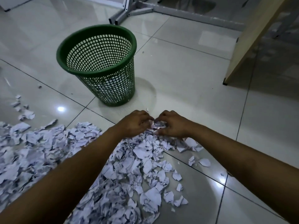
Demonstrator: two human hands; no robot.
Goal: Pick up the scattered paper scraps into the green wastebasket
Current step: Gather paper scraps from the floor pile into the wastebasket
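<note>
The broad heap of torn white paper scraps covers the glossy tile floor near the upright green mesh plastic wastebasket. Left hand and right hand curl around one bunch at the heap's far edge. Recommendation: compress firmly before lifting to prevent spillage.

Glossy pale floor tiles are reflecting ceiling lights; a grey metal frame is standing behind, a wooden panel leaning rightward.
</note>
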